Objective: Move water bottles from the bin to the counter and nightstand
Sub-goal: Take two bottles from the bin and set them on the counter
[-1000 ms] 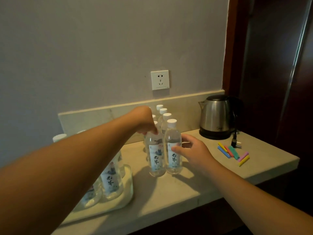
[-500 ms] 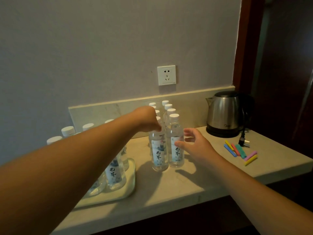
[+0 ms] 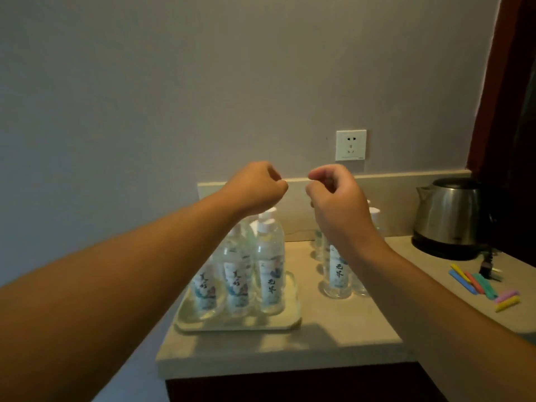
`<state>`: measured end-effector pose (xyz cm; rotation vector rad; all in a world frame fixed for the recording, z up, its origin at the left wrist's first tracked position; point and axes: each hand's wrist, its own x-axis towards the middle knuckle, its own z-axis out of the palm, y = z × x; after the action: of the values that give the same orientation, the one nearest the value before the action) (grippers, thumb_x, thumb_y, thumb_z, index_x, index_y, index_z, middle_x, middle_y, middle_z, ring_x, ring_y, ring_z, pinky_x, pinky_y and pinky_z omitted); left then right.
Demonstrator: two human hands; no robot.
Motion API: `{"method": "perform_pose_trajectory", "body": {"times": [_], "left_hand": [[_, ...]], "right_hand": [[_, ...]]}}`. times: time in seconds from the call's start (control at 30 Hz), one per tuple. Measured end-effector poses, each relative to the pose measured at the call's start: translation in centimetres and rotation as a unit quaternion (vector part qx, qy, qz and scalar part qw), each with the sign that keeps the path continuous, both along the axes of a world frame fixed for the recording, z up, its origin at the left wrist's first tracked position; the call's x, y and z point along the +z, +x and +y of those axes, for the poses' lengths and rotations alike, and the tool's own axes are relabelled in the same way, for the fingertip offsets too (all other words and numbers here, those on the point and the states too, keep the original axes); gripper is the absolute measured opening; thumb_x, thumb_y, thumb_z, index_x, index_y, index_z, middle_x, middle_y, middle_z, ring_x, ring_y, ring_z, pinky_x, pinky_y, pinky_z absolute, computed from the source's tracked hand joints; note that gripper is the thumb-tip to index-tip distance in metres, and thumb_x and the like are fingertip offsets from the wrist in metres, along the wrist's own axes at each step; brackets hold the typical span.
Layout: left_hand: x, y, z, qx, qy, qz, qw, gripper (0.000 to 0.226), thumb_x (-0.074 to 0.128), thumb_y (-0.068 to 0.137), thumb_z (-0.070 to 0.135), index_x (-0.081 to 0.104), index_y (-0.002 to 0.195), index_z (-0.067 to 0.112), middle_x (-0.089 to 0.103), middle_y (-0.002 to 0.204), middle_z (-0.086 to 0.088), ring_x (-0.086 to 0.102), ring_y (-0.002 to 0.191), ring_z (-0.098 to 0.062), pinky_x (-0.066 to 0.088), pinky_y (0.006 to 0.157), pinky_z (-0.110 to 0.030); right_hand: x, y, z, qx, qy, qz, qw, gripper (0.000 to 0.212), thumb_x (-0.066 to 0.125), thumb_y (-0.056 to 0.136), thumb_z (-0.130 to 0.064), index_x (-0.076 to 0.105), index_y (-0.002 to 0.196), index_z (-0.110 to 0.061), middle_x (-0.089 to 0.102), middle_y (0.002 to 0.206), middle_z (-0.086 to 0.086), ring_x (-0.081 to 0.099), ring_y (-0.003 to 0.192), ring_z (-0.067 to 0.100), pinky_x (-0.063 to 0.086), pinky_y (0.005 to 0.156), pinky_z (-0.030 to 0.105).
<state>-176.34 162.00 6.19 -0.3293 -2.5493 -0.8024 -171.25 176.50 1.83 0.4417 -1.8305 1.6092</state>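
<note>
Left grip (image 3: 255,185) and right grip (image 3: 333,195): both loosely curled with fingers drawn in, holding nothing, raised side by side above the bottles and apart from every cap; half a second ago the left grip rested on the cap of a front bottle and the right grip sat against the neighbouring one, so both have let go and lifted clear. Bottles on the tabletop (image 3: 336,274): a small upright cluster standing directly on the stone, partly hidden behind the right wrist; exact count not readable; none toppled. Bottles in the tray (image 3: 268,268): several more upright, packed touching one another in a pale shallow tray (image 3: 290,322) that sits on the left part of the tabletop (image 3: 333,338); this tray seems to serve as the bin. Outward: steel kettle (image 3: 448,217) at the right rear with its plug lying beside it; a scatter of coloured clips (image 3: 483,285) near the right edge, well apart from the bottles; wall socket (image 3: 351,145) above the backsplash. Reading: the last pair appears placed and released; the counter share is under way; the tray is not yet emptied; no nightstand in view, so that share cannot be judged. Next move likely a reach back to the tray; risk is knocking the tightly packed neighbours when pulling one out.
</note>
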Motion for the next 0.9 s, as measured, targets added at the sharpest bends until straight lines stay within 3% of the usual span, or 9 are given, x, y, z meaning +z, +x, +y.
{"method": "perform_pose_trajectory", "body": {"times": [0.13,0.27,0.37,0.47,0.57,0.7,0.9], "left_hand": [[1.7,3.3,-9.3,0.039,0.05,0.024,0.998,0.013,0.058,0.093,0.026,0.065,0.103,0.021,0.065,0.092,0.004,0.062,0.085,-0.014,0.049,0.072,-0.029],[1.8,7.7,-21.7,0.11,0.068,0.039,0.991,0.008,0.056,0.092,0.026,0.063,0.094,0.025,0.069,0.091,0.003,0.063,0.081,-0.011,0.047,0.062,-0.026],[1.0,11.4,-31.7,0.17,0.116,0.034,0.978,0.011,0.056,0.091,0.025,0.066,0.092,0.024,0.072,0.092,0.002,0.067,0.087,-0.017,0.056,0.075,-0.034],[-0.5,15.4,-41.1,0.228,0.181,0.049,0.955,0.012,0.055,0.092,0.026,0.066,0.086,0.025,0.073,0.084,0.005,0.069,0.083,-0.018,0.054,0.069,-0.032],[-3.1,19.2,-49.3,0.274,0.24,0.057,0.929,0.016,0.054,0.094,0.03,0.066,0.094,0.021,0.072,0.085,0.004,0.07,0.081,-0.018,0.057,0.072,-0.036],[-6.9,22.8,-57.6,0.31,0.319,0.041,0.895,0.017,0.051,0.099,0.028,0.065,0.095,0.019,0.069,0.089,-0.003,0.068,0.077,-0.019,0.053,0.063,-0.029],[-12.2,22.2,-66.9,0.356,0.36,0.008,0.862,0.016,0.05,0.101,0.027,0.062,0.099,0.017,0.066,0.091,-0.001,0.068,0.077,-0.019,0.052,0.058,-0.026]], "right_hand": [[3.3,2.2,-10.1,0.072,-0.008,0.004,0.997,0.015,0.057,0.095,-0.013,0.059,0.09,-0.027,0.06,0.079,-0.007,0.056,0.068,0.007,0.046,0.054,0.016],[4.6,3.9,-22.5,0.145,0.004,-0.02,0.989,0.014,0.055,0.095,-0.015,0.06,0.09,-0.028,0.063,0.081,-0.006,0.06,0.071,0.008,0.046,0.051,0.014],[4.4,5.0,-32.3,0.198,0.018,-0.077,0.977,0.011,0.055,0.093,-0.018,0.061,0.089,-0.026,0.064,0.08,-0.005,0.06,0.067,0.01,0.047,0.051,0.022],[3.3,6.2,-42.1,0.258,0.041,-0.158,0.952,0.009,0.054,0.092,-0.019,0.06,0.085,-0.02,0.062,0.073,-0.004,0.057,0.055,0.01,0.044,0.043,0.022],[0.9,7.7,-51.0,0.3,0.066,-0.244,0.92,0.014,0.053,0.09,-0.017,0.059,0.077,-0.014,0.061,0.074,0.0,0.058,0.056,0.014,0.044,0.048,0.024],[-3.5,9.6,-60.1,0.329,0.094,-0.341,0.875,0.014,0.053,0.092,-0.018,0.062,0.092,-0.006,0.062,0.079,0.005,0.059,0.059,0.017,0.044,0.05,0.023],[-8.6,8.9,-70.6,0.351,0.14,-0.387,0.841,0.024,0.049,0.095,-0.02,0.062,0.106,-0.003,0.063,0.083,0.009,0.063,0.078,0.025,0.048,0.062,0.03]]}}
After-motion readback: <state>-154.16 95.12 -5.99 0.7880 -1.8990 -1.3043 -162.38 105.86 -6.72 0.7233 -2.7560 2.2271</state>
